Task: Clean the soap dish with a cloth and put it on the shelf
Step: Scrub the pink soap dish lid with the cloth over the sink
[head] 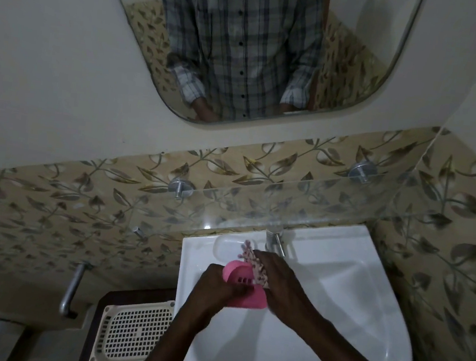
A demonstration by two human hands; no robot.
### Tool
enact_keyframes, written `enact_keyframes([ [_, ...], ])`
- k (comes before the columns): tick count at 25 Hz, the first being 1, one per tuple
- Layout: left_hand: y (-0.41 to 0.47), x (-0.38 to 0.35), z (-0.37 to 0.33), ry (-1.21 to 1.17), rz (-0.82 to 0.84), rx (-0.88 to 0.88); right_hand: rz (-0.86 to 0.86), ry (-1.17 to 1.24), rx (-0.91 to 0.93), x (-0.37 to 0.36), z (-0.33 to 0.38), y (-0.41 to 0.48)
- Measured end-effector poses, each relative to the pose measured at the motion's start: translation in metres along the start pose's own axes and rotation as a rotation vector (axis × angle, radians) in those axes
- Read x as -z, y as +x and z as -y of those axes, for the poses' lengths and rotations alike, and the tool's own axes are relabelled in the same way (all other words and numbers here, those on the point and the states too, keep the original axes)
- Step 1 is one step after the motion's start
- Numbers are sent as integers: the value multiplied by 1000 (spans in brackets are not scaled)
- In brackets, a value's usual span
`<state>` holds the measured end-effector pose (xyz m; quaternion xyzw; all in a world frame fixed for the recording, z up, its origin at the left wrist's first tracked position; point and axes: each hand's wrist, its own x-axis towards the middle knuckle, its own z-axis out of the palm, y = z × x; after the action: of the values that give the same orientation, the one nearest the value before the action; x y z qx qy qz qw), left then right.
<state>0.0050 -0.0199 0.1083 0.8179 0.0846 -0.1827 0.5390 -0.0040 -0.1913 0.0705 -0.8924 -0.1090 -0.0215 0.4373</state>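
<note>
A pink soap dish (248, 297) with slots in its base is held over the white sink (335, 308). My left hand (216, 287) grips its left end. My right hand (279, 281) presses a pink and white patterned cloth (252, 259) against the dish's right side. A clear glass shelf (302, 199) on two metal pegs runs along the tiled wall above the sink, with nothing on it.
A white tray (226, 248) lies on the sink's back rim beside the chrome tap (274, 238). A cream perforated basket (132, 334) sits on a dark stand to the left. A metal pipe (72, 289) juts from the wall. A mirror (244, 48) hangs above.
</note>
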Motion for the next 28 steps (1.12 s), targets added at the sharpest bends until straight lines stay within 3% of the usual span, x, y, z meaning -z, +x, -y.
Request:
enact_keyframes([
  [4, -10, -17, -3, -64, -22, -163, -32, -56, 151, -9, 12, -5],
  [6, -14, -26, 4, -59, -104, -223, -53, -16, 90, -8, 12, -7],
  [10, -9, -33, 16, -81, -196, -201, -19, -94, 130, -12, 17, -7],
  [13, -17, -30, 15, -189, -189, -200, -32, 20, -73, -27, 36, 2],
  [15, -15, -27, 22, -90, -211, -259, -203, 135, -56, -33, 35, 3],
  [17, -19, -28, 25, -188, -227, -247, -60, 117, 62, -26, 25, 3],
  [21, -37, -37, 31, -275, -315, -197, -28, 229, -174, -6, 2, 11],
  [22, -37, -33, 30, -268, -280, -164, -23, 209, -145, -3, 1, 12],
  [24, -29, -17, 22, -227, -60, -31, 52, 128, -41, 5, 9, 11],
  [26, -16, -5, 1, -55, 154, 37, 84, 35, 149, 15, 13, 10],
  [28, -12, -2, -9, 29, 106, -55, -20, -153, 346, 13, 27, 10],
])
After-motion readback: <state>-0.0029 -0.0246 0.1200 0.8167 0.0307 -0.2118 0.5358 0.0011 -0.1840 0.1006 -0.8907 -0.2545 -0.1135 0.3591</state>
